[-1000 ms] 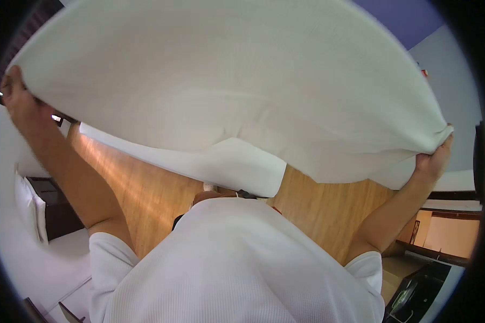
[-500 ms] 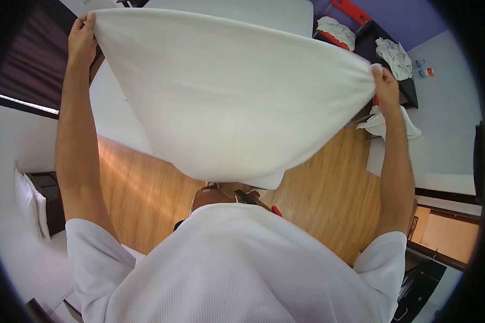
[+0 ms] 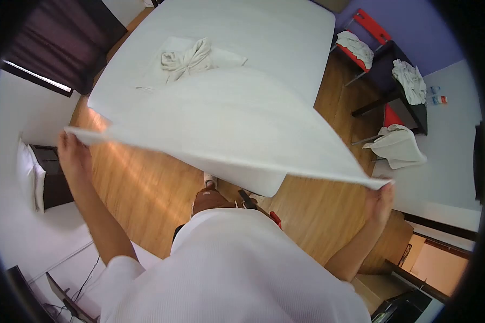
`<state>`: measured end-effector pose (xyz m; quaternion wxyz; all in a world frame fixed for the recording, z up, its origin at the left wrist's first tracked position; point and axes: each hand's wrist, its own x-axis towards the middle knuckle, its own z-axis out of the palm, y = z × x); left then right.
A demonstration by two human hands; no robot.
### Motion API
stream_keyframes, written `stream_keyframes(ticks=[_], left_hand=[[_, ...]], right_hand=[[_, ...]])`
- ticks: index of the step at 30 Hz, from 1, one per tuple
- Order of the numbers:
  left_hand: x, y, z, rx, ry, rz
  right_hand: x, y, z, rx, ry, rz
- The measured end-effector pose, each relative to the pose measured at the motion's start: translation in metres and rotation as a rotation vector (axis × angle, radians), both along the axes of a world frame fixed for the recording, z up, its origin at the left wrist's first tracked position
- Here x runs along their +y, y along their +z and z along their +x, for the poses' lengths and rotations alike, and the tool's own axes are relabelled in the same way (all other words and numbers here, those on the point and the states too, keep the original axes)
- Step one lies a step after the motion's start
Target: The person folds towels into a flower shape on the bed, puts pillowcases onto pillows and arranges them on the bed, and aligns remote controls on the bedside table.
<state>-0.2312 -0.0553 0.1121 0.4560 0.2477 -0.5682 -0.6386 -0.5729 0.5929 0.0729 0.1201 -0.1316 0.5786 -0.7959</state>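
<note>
A large white sheet (image 3: 221,124) is stretched in the air between my hands, its near edge running across the view. My left hand (image 3: 74,153) is closed on its left corner, and my right hand (image 3: 381,196) grips the right corner. Beyond, the sheet spreads over the near part of a bed with a white surface (image 3: 275,32). A bunched white cloth (image 3: 186,58) lies on the bed past the sheet's far part.
At the right, white cloths lie on a red chair (image 3: 372,27), a dark table (image 3: 415,116) and a second chair. A dark curtain (image 3: 64,37) hangs at left, above a dark cabinet (image 3: 56,177) with pillows. Wooden floor (image 3: 328,210) surrounds the bed's near end.
Both hands have come down from their raised position, still holding the corners. The sheet has dropped lower and billows away over the bed, so the bed and the bunched cloth now show.
</note>
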Motion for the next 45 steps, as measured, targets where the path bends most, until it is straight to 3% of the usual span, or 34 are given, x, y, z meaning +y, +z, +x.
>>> stream_keyframes(ticks=[3,5,12,16,19,25,28,30,34,37,38,40,42,43,44,45], left_hand=[[0.05,-0.06,0.043,-0.198,0.028,0.114],[0.088,-0.092,0.052,-0.523,0.142,0.085],[0.146,-0.262,0.135,-0.984,-0.064,0.288],[0.194,-0.34,0.161,-1.02,0.018,0.673],[0.216,-0.387,0.184,-1.112,0.005,0.845],[0.245,-0.461,0.235,-0.752,0.25,1.247],[0.256,-0.475,0.24,-0.671,0.305,1.354],[0.256,-0.48,0.237,-0.669,0.34,1.424],[0.257,-0.485,0.236,-0.619,0.383,1.504],[0.259,-0.473,0.234,-0.458,0.398,1.523],[0.261,-0.475,0.237,-0.418,0.45,1.545],[0.243,-0.455,0.219,-0.439,0.477,1.57],[0.239,-0.449,0.225,-0.354,0.427,1.549],[0.235,-0.442,0.223,-0.335,0.441,1.544],[0.234,-0.441,0.227,-0.325,0.423,1.516],[0.232,-0.438,0.23,-0.317,0.407,1.489]], right_hand=[[-0.001,-0.034,0.043,-0.207,-0.02,0.273],[0.01,-0.071,0.058,-0.347,-0.016,0.378],[0.03,-0.153,0.064,-0.613,-0.004,0.994],[-0.019,-0.172,0.024,-0.616,0.161,0.953],[-0.106,-0.19,-0.023,-0.438,0.28,0.963],[-0.403,-0.195,-0.061,-0.073,0.686,0.973],[-0.523,-0.251,-0.058,-0.053,0.88,0.864],[-0.588,-0.304,-0.042,-0.134,0.891,0.94],[-0.636,-0.371,-0.018,-0.219,0.712,1.031],[-0.602,-0.395,-0.039,-0.163,0.559,1.063],[-0.577,-0.402,-0.057,-0.116,0.484,1.07],[-0.504,-0.421,-0.096,0.294,0.183,1.213],[-0.405,-0.455,-0.145,0.192,-0.104,1.311],[-0.367,-0.46,-0.162,-0.037,-0.284,1.275],[-0.365,-0.424,-0.16,-0.279,-0.398,1.393],[-0.334,-0.421,-0.186,-0.608,-0.366,1.468]])
